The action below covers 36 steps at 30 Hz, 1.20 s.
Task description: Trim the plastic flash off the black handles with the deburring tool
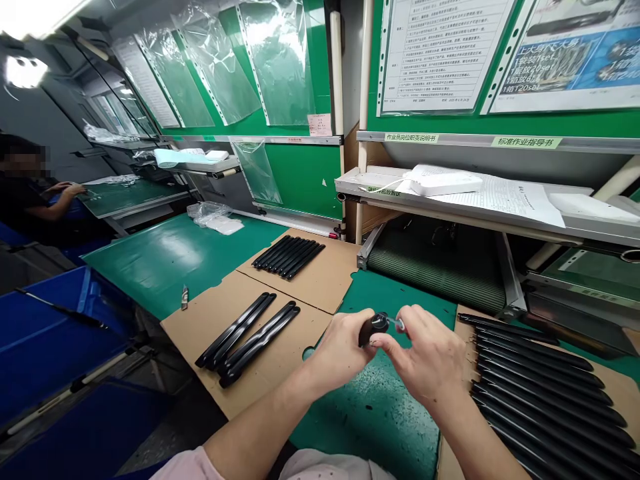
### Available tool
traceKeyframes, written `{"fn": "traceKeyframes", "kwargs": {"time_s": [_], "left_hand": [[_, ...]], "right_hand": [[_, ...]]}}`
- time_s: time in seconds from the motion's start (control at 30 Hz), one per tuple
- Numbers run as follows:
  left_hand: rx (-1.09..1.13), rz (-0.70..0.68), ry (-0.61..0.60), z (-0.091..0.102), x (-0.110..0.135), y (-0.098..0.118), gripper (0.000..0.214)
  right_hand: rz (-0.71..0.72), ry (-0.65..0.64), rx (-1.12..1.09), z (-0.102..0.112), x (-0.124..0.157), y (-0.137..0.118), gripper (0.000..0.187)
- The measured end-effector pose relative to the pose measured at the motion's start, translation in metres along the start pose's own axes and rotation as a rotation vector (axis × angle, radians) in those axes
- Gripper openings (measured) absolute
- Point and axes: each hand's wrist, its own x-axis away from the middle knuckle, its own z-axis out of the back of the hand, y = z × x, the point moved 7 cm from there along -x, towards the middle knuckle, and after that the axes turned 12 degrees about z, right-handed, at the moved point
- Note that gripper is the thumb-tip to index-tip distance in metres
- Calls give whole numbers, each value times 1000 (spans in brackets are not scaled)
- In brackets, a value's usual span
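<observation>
While the head view is looking down at a smooth green surface, the left hand is holding a dark, glossy piece with a rounded end, above this surface. The fingers of this hand are clamping around the piece and are hiding most of its length. The right hand is pinching a thin, greyish part between thumb and fingers, and this part is pointing toward the rounded end; whether both are touching, I cannot tell. On the left, matt brown cardboard is carrying four wavy, shiny black bars, lying in two pairs, and behind them a close row of slimmer black bars is lying. On the right, long black bars are lying side by side; the right forearm is covering some ends, and the picture edge is cutting off the nearest ones. A ribbed dark belt is running into shadow under the shelf. Crumpled clear plastic is resting farther back, and a small narrow object near the left edge is remaining hard to identify.
</observation>
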Motion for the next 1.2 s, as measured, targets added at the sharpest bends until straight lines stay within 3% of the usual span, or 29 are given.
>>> {"fn": "traceKeyframes", "kwargs": {"time_s": [0.1, 0.23, 0.3, 0.37, 0.43, 0.5, 0.6, 0.67, 0.77, 0.9, 1.03, 1.2], "left_hand": [[-69, -98, -9, 4, -4, 4, 29], [-243, -295, 7, 8, -8, 16, 26], [-288, -376, 125, 18, -14, 21, 19], [-174, -348, 354, 36, -23, 21, 9], [141, -209, 530, 51, -29, 8, 32], [608, -1, 466, 44, -38, -12, 43], [1228, 327, 176, 8, -43, -28, 30], [1425, 424, 212, 4, -39, -32, 25], [1474, 371, 347, 17, -37, -35, 31], [1372, 269, 272, 22, -43, -33, 32], [1336, 257, 188, 16, -43, -33, 36], [1338, 260, 126, 12, -43, -32, 39]], "right_hand": [[1, 27, -151, 2, 5, -4, 47], [-190, -26, -720, -7, 8, -3, 32], [-281, -48, -868, -13, 9, -5, 29], [-321, -12, -862, -15, 11, -8, 27], [-301, 65, -779, -14, 13, -14, 24], [-258, 137, -684, -13, 16, -21, 21], [-218, 175, -595, -16, 19, -28, 19], [-203, 188, -544, -17, 20, -31, 18], [-115, 177, -506, -19, 21, -38, 19], [6, -36, -495, -30, 19, -42, 22], [52, -250, -302, -42, 17, -28, 58], [198, -231, -157, -40, 22, -35, 60]]}}
